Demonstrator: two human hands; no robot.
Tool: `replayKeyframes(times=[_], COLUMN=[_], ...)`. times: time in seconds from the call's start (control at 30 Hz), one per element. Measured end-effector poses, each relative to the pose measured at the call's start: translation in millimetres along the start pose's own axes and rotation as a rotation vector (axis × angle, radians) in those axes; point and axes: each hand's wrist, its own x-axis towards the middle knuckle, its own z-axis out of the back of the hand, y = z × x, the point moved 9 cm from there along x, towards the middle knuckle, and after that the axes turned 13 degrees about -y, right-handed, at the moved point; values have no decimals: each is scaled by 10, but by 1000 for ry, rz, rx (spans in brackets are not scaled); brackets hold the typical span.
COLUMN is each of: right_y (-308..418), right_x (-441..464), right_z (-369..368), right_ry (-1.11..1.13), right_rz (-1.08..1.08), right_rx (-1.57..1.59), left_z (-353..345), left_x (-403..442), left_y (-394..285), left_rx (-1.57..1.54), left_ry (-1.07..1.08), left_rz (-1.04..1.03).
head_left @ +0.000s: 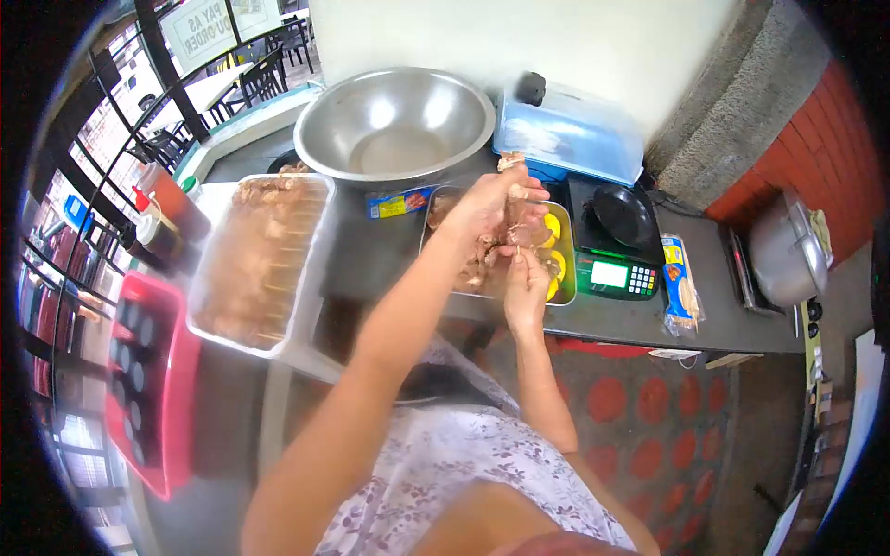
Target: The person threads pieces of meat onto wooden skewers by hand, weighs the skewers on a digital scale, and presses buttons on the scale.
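Observation:
Above a metal tray (pixel 567 298), my left hand (pixel 484 206) is closed around pieces of meat (pixel 525 233), some sticking out above its fingers. Just below it, my right hand (pixel 527 285) pinches what looks like the lower end of a thin skewer stick under that meat. More cut meat (pixel 475 271) lies in the tray, along with yellow round-edged items (pixel 556 252) at its right side. A clear plastic container (pixel 320 218) to the left holds rows of meat on skewers, blurred.
A large steel basin (pixel 399 167) stands behind the tray. On the right are a digital scale (pixel 610 275) with a black pan, a pack of skewer sticks (pixel 681 283) and a pot (pixel 788 250). A pink crate (pixel 181 398), sauce bottles (pixel 171 204) and a blue lidded box (pixel 570 139) surround the work surface.

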Motion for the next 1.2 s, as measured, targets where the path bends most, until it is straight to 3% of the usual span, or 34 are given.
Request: replayKeyframes(times=[0.13, 0.2, 0.77, 0.93, 1.03, 1.13, 1.2], right_y=[-32, 13, 97, 150, 45, -5, 121], right_x=[-7, 6, -28, -19, 32, -1, 13], right_z=[8, 26, -3, 19, 45, 56, 60], right_ry=[7, -15, -22, -25, -35, -32, -54], right_rz=[-60, 59, 55, 103, 28, -31, 69], right_rx=[35, -17, -69, -75, -28, -1, -18], left_z=[102, 143, 233, 161, 161, 114, 157], left_x=[127, 209, 128, -3, -204, -226, -168], left_y=[-164, -298, -438, -390, -52, 82, 74], left_rx=[-210, -162, 141, 28, 169, 214, 186], left_ry=[-47, -59, -129, -67, -33, 98, 55], left_rz=[-49, -135, -305, -268, -20, -55, -78])
